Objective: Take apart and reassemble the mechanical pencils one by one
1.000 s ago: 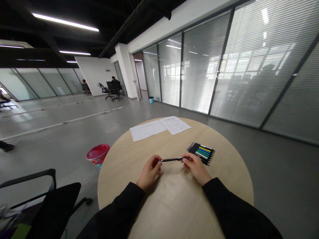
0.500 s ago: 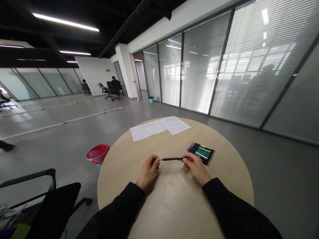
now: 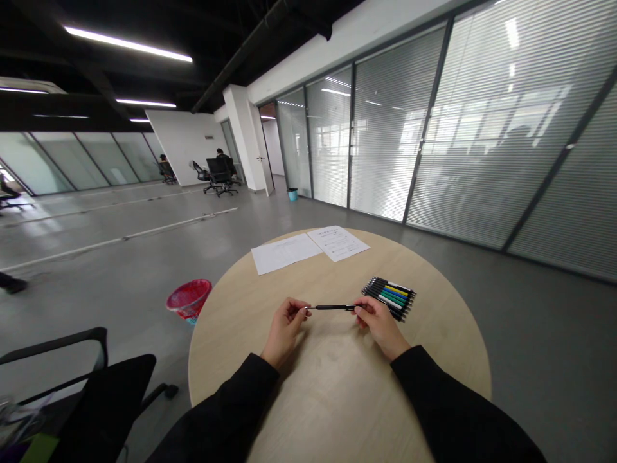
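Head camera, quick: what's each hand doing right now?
Left hand: closed, holding the tip end of a black pen.
Right hand: closed, holding the other end of the same pen.

Round wooden table (image 3: 434, 341) carries two sheets of paper (image 3: 284, 253), side by side near the far edge, and a tight group of pens (image 3: 388, 297) at right. Red wastebasket (image 3: 189, 298) stands on the gray floor (image 3: 96, 257) just beyond the table's left edge. Black office chair (image 3: 103, 405) sits at near left. Glass partitions (image 3: 385, 128) with blinds line the right side, a teal bin (image 3: 292, 193) against them. At the far end, a person (image 3: 220, 153) sits in a black chair (image 3: 219, 172).
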